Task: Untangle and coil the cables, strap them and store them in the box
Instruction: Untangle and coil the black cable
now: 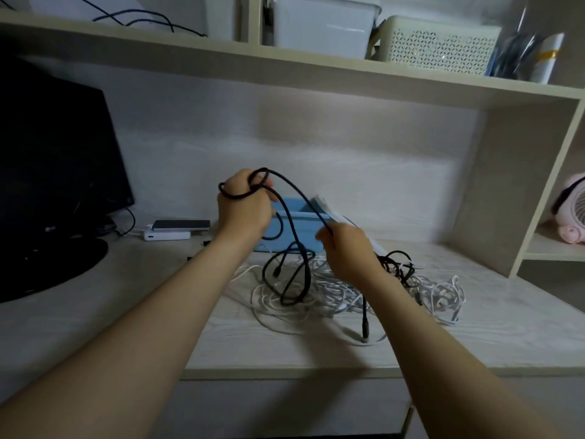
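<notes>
A black cable [296, 198] is looped around my left hand [243, 207], which is raised above the desk and grips the loops. The cable arcs over to my right hand [348, 248], which pinches it lower down. Its loose end hangs in loops onto a tangle of white cables [335, 289] on the desk. A second black cable bundle [397, 264] lies to the right of my right hand. A light blue box [294, 229] stands behind my hands, its white lid [329, 210] leaning at its right side.
A black monitor [53, 160] stands at the left on a round base. A phone on a white power bank [174, 231] lies near it. The shelf above holds a white bin and a lattice basket [440, 45]. A pink fan [569, 210] sits in the right cubby.
</notes>
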`<state>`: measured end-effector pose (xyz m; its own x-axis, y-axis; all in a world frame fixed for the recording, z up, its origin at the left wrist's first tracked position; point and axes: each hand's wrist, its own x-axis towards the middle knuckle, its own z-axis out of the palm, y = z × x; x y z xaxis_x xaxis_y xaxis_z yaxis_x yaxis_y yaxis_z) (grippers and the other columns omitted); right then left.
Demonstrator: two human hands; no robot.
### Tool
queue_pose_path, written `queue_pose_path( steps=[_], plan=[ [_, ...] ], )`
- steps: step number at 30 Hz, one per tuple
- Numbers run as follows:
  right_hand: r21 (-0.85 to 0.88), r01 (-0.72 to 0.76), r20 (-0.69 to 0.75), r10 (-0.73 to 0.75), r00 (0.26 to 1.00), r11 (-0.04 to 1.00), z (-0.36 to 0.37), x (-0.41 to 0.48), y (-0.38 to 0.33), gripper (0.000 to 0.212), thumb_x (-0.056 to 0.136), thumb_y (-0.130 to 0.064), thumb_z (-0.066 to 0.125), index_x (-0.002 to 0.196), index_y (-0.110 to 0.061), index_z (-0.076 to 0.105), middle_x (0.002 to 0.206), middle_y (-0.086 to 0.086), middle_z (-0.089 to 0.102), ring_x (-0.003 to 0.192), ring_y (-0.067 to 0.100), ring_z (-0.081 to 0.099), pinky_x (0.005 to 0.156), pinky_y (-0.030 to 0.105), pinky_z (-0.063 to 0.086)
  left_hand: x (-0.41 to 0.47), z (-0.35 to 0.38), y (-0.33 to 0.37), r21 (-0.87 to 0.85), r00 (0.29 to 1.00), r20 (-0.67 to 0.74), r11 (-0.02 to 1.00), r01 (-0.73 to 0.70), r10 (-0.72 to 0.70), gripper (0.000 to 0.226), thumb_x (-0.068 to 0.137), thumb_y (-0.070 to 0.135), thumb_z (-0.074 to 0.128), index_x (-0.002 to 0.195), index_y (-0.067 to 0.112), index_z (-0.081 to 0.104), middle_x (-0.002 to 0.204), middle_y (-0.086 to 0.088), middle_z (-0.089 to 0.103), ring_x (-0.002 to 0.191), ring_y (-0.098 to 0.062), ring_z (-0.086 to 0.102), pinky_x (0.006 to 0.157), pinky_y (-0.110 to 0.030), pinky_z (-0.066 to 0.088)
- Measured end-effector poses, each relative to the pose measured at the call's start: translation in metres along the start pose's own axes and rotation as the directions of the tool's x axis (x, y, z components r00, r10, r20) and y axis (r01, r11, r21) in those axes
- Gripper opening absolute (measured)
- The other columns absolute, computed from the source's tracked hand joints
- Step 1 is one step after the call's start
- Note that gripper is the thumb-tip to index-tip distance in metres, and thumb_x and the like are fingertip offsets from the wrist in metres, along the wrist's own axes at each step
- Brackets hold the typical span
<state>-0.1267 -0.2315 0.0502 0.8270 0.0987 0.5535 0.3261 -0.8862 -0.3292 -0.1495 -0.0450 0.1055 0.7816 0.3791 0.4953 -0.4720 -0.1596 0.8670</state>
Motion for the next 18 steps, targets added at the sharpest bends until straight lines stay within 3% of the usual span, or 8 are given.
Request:
queue_pose_path(
  steps=[3,7,9,11,13,15,16,18],
  plan=[
    [-0.271,-0.118,0.098,0.149,0.984,0.955,0.012,-0.014,0.026,0.022,0.101,-0.008,0.05,0.118,-0.015,0.059,0.119,0.011,0.068,0.109,0.037,0.061,0.09,0.045,0.042,0.005,-0.004,0.002,-0.212,0.992,0.017,0.969,0.127,-0.127,0.035,0.099,-0.003,0.034,0.094,0.009,0.066,0.091,-0.012,0.074,0.079,-0.022,0.075,0.07,-0.03,0.059],
    [-0.39,-0.205,0.083,0.256,0.963,0.898,0.017,-0.017,0.036,0.021,0.105,-0.019,0.041,0.123,-0.01,0.048,0.128,0.019,0.056,0.119,0.041,0.05,0.102,0.051,0.035,0.0,-0.006,0.004,-0.638,0.915,0.266,0.655,0.404,-0.304,0.027,0.108,0.001,0.029,0.112,0.008,0.055,0.11,-0.026,0.074,0.087,-0.03,0.078,0.079,-0.037,0.063],
    [-0.387,-0.216,0.096,0.272,0.958,0.897,0.015,-0.015,0.033,0.021,0.104,-0.02,0.042,0.121,-0.01,0.048,0.125,0.019,0.054,0.119,0.041,0.047,0.103,0.053,0.033,-0.006,-0.006,0.002,-0.675,0.868,0.399,0.546,0.495,-0.294,0.022,0.109,0.007,0.032,0.112,0.012,0.053,0.095,-0.021,0.077,0.079,-0.029,0.078,0.072,-0.037,0.063],
    [-0.363,-0.242,0.096,0.295,0.951,0.9,0.01,-0.012,0.027,0.021,0.099,-0.014,0.044,0.12,-0.009,0.048,0.122,0.018,0.053,0.118,0.041,0.046,0.104,0.054,0.033,-0.008,-0.005,0.0,-0.613,0.836,0.469,0.576,0.54,-0.285,0.018,0.109,0.012,0.035,0.109,0.012,0.053,0.071,-0.012,0.067,0.056,-0.023,0.067,0.056,-0.03,0.057],
    [-0.39,-0.226,0.047,0.265,0.963,0.893,0.002,-0.01,0.02,0.028,0.095,-0.009,0.046,0.123,-0.009,0.048,0.122,0.016,0.054,0.117,0.04,0.048,0.105,0.055,0.034,-0.005,-0.003,-0.008,-0.435,0.814,0.502,0.728,0.53,-0.293,0.021,0.107,0.017,0.039,0.101,0.008,0.057,0.059,-0.004,0.05,0.042,-0.015,0.044,0.047,-0.024,0.039],
    [-0.474,-0.131,-0.042,0.126,0.991,0.871,-0.004,-0.01,0.013,0.033,0.094,-0.008,0.048,0.127,-0.013,0.045,0.119,0.012,0.058,0.113,0.037,0.054,0.102,0.053,0.037,-0.003,-0.004,-0.02,-0.106,0.839,0.49,0.94,0.324,-0.234,0.026,0.106,0.024,0.051,0.097,0.009,0.071,0.061,0.0,0.047,0.044,-0.012,0.036,0.048,-0.026,0.03],
    [-0.494,-0.077,-0.085,0.04,0.996,0.866,-0.008,-0.01,0.009,0.032,0.096,-0.009,0.048,0.128,-0.015,0.044,0.115,0.011,0.061,0.108,0.036,0.057,0.098,0.051,0.04,-0.005,-0.004,-0.024,0.041,0.847,0.502,0.982,0.182,-0.178,0.025,0.105,0.027,0.058,0.097,0.014,0.077,0.063,0.001,0.052,0.048,-0.012,0.042,0.049,-0.025,0.033],
    [-0.497,0.007,-0.153,-0.096,0.984,0.868,-0.014,-0.006,-0.002,0.031,0.099,-0.01,0.051,0.127,-0.018,0.041,0.105,0.009,0.064,0.092,0.035,0.058,0.085,0.047,0.04,-0.012,-0.001,-0.029,0.17,0.801,0.595,0.984,-0.046,-0.065,0.018,0.102,0.029,0.067,0.101,0.019,0.081,0.078,0.006,0.07,0.067,-0.007,0.062,0.062,-0.023,0.049]
  ],
)
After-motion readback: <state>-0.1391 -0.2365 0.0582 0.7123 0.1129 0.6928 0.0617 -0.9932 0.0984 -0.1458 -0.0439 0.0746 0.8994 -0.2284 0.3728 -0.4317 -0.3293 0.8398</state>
